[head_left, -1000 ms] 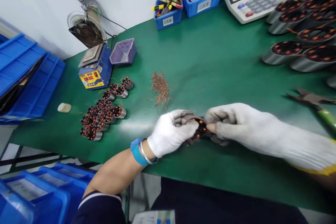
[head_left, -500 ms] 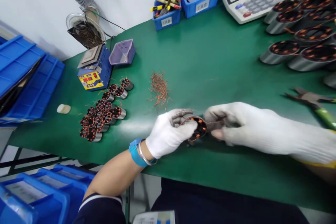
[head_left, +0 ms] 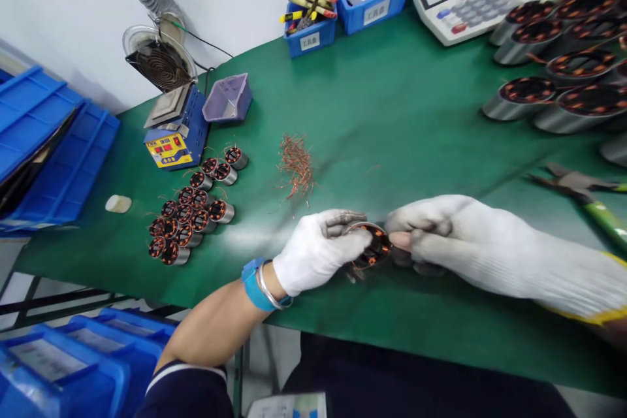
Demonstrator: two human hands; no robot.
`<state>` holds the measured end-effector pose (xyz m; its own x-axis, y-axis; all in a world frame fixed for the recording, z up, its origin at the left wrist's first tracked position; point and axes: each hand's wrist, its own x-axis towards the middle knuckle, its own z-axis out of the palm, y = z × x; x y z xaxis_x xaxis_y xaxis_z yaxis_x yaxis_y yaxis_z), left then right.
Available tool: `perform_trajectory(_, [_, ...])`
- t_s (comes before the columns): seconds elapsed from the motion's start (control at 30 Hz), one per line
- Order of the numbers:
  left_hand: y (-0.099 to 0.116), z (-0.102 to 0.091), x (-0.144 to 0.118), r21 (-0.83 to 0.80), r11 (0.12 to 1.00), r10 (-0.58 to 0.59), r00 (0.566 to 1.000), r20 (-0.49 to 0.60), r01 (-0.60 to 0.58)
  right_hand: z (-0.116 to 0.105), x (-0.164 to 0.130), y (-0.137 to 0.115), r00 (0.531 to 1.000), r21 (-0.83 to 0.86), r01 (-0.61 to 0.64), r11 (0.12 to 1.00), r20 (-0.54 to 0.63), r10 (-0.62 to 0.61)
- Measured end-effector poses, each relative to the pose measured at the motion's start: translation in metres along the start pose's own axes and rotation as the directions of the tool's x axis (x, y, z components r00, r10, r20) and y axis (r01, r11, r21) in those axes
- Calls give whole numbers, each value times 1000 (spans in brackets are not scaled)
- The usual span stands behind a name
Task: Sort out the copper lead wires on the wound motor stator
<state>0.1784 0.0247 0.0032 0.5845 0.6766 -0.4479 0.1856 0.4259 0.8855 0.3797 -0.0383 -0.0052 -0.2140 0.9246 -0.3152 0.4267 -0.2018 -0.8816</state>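
Observation:
A motor stator (head_left: 377,245), a steel ring with copper windings and a black inside, is held just above the green bench. My left hand (head_left: 321,248), in a white glove with greyed fingertips, is closed round its left side, thumb across the top rim. At the stator's right edge my right hand (head_left: 431,235), gloved too, pinches with thumb and forefinger; a bare thumb tip pokes through the glove. The copper wire in that pinch is nearly all hidden by the fingers. Beyond the hands lies a heap of copper wire clippings (head_left: 296,166).
Several small stators (head_left: 186,215) stand at the left, near a blue heating unit (head_left: 176,130) and a purple tray (head_left: 228,98). Green-handled cutters (head_left: 578,189) lie at the right, below larger stators (head_left: 519,98) and a calculator (head_left: 470,0). Blue bins (head_left: 311,39) line the back.
My right hand has drawn in against the stator's edge, its fingers more tightly closed; the wire seen between them is now covered. The stator has shifted slightly right and down.

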Motion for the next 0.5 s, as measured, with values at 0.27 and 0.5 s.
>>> perform_trajectory(0.27, [7, -12, 1, 27, 999, -28, 986, 165, 24, 7, -7, -7, 997, 319, 50, 946, 35, -65])
perform_trajectory(0.5, [0, -12, -3, -18, 982, 189, 954, 231, -190, 6, -5, -8, 998, 295, 42, 954, 29, -53])
